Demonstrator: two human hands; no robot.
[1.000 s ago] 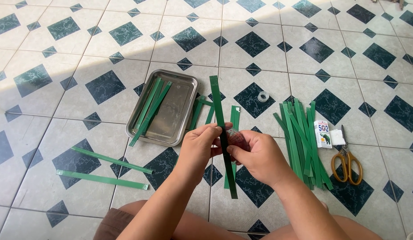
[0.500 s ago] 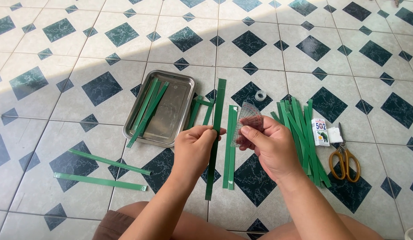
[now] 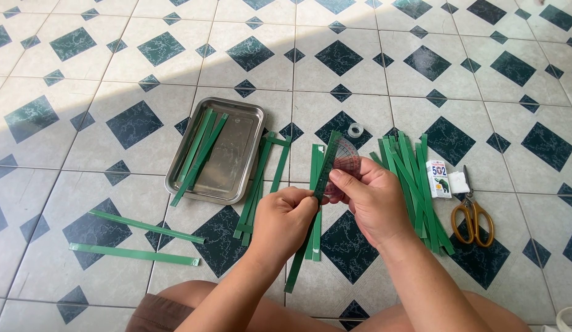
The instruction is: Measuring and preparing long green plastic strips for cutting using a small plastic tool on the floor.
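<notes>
Left hand [image 3: 285, 220] pinches green strip [image 3: 310, 212]; right hand [image 3: 373, 201] holds clear protractor [image 3: 344, 158] just beside it, w/ fingers closed.

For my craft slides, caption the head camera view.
Both hands, left hand and right hand, hold a green strip against a clear protractor above a tiled floor.

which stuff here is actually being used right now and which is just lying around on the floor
In use:
- left hand gripping a green strip
- right hand holding a clear protractor against that strip

Lying about:
- metal tray with a few green strips
- pile of strips
- two strips apart on the tiles
- scissors
- small box
- tape roll
</notes>
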